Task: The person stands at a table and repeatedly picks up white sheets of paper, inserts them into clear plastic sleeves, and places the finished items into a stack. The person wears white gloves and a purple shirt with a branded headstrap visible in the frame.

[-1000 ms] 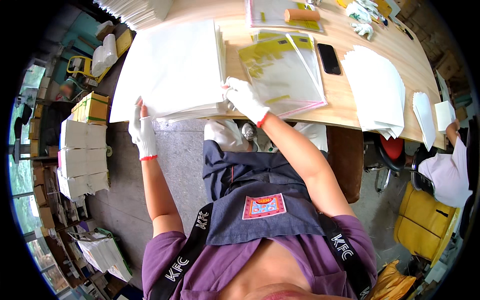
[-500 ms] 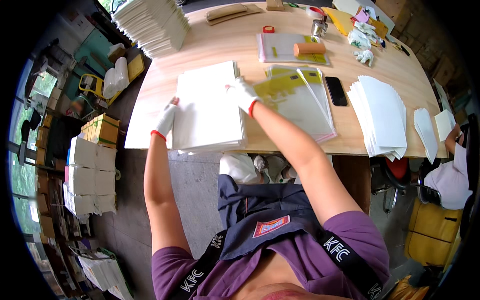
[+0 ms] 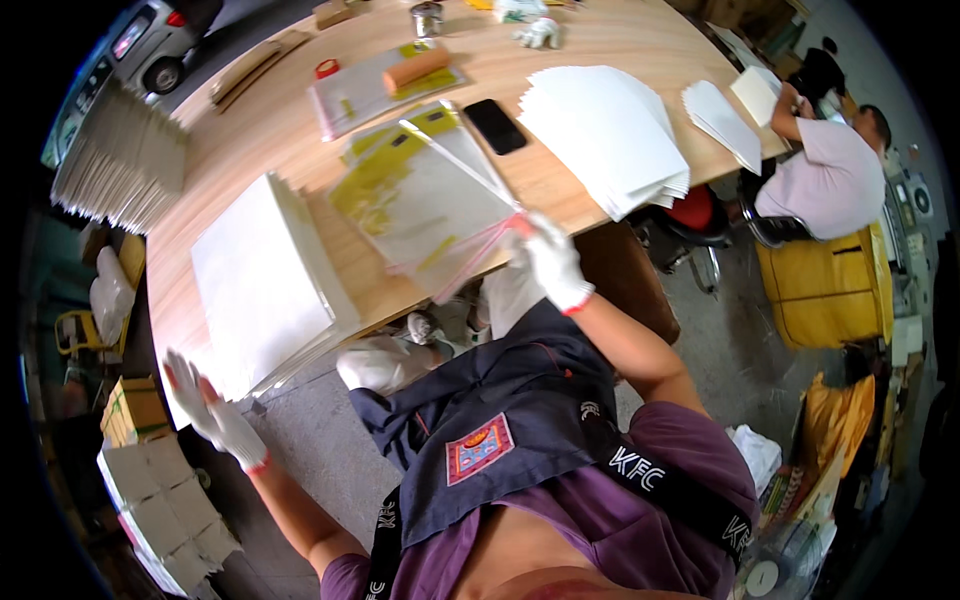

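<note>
While left hand hovers, right hand touches plastic bags

Hands have parted, the right at plastic bags.

Bold white capital letters on black shoulder straps

Left hand outstretched, right hand blurred, well apart
</note>
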Available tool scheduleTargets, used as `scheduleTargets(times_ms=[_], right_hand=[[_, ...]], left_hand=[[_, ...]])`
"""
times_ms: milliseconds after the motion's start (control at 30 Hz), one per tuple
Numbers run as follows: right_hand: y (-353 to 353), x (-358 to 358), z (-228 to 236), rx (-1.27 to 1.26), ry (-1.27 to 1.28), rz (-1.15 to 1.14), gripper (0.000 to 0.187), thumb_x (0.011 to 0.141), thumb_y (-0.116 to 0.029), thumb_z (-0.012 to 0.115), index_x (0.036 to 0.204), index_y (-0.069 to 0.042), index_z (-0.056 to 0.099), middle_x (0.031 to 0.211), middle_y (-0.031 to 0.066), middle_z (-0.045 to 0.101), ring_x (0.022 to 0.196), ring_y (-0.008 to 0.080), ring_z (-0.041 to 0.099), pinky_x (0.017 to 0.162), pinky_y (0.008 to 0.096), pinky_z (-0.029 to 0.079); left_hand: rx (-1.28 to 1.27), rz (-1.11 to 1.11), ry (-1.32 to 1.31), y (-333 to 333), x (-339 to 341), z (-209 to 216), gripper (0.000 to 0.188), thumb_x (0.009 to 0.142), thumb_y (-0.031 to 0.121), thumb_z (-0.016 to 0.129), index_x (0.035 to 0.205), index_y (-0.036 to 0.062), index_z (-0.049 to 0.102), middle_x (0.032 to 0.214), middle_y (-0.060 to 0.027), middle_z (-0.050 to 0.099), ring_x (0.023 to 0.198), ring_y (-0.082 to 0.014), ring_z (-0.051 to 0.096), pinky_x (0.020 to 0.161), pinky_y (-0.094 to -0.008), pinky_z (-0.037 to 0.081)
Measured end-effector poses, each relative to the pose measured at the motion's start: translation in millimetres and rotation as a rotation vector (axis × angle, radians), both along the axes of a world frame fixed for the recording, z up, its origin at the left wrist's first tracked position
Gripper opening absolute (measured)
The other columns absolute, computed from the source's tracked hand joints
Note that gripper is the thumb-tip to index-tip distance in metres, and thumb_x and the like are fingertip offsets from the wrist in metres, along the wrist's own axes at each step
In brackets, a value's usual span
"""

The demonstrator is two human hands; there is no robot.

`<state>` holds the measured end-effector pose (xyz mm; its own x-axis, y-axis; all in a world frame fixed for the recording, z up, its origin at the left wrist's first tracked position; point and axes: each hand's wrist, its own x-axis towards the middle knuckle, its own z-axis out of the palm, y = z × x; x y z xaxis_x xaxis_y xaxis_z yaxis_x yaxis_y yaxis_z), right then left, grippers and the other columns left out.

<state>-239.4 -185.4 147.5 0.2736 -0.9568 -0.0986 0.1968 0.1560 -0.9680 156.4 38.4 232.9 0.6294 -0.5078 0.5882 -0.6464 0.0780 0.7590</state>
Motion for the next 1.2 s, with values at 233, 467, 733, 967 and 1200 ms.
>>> scheduleTargets(times_ms=[233, 467, 733, 967, 1200], right_hand=[[-76, -177, 6, 0.278, 0.218, -0.383, 0.018, 0.094, -0.022, 0.048, 0.094, -0.006, 0.056, 0.063, 0.0057, 0.057, 0.041, 0.0085, 0.044, 0.034, 0.0205, 0.035], [-118, -186, -7, 0.424, 0.095, -0.300, 0.014, 0.091, -0.017, 0.056, 0.098, -0.005, 0.060, 0.070, 0.0029, 0.058, 0.045, 0.0060, 0.044, 0.035, 0.0166, 0.035], [-66, -190, 5, 0.683, -0.167, -0.085, 0.020, 0.093, -0.028, 0.056, 0.095, -0.008, 0.058, 0.069, 0.0060, 0.059, 0.045, 0.0099, 0.050, 0.035, 0.0192, 0.039], [-40, -212, -3, 0.146, -0.310, -0.472, 0.013, 0.091, -0.014, 0.057, 0.099, -0.007, 0.050, 0.074, 0.0051, 0.055, 0.043, 0.0118, 0.049, 0.031, 0.0234, 0.032], [24, -171, 18, 0.367, -0.200, 0.011, 0.047, 0.083, -0.023, 0.057, 0.120, 0.006, 0.049, 0.095, 0.0083, 0.063, 0.074, 0.0113, 0.064, 0.058, 0.0203, 0.051]], left_hand=[[0.204, -0.536, -0.284, -63, -167, -31, 0.058, 0.074, -0.004, 0.059, 0.130, 0.0027, 0.046, 0.137, -0.0186, 0.045, 0.127, -0.0352, 0.043, 0.105, -0.0428, 0.034], [0.851, -0.468, -0.720, -179, -213, -136, 0.052, 0.077, 0.036, 0.064, 0.122, 0.0129, 0.052, 0.139, -0.0176, 0.042, 0.128, -0.0412, 0.037, 0.107, -0.0527, 0.026], [1.019, -0.365, -0.808, -207, -181, -117, 0.040, 0.070, 0.024, 0.067, 0.107, 0.0147, 0.056, 0.108, -0.0079, 0.056, 0.104, -0.0311, 0.054, 0.086, -0.0484, 0.044], [0.968, -0.274, -0.627, -206, -161, -125, 0.037, 0.070, 0.008, 0.063, 0.105, 0.0148, 0.055, 0.108, -0.0087, 0.058, 0.099, -0.0309, 0.058, 0.078, -0.0423, 0.051], [0.679, -0.357, -0.308, -195, -146, -138, 0.038, 0.068, 0.000, 0.058, 0.104, 0.0140, 0.056, 0.109, -0.0072, 0.058, 0.100, -0.0324, 0.055, 0.080, -0.0422, 0.049]])
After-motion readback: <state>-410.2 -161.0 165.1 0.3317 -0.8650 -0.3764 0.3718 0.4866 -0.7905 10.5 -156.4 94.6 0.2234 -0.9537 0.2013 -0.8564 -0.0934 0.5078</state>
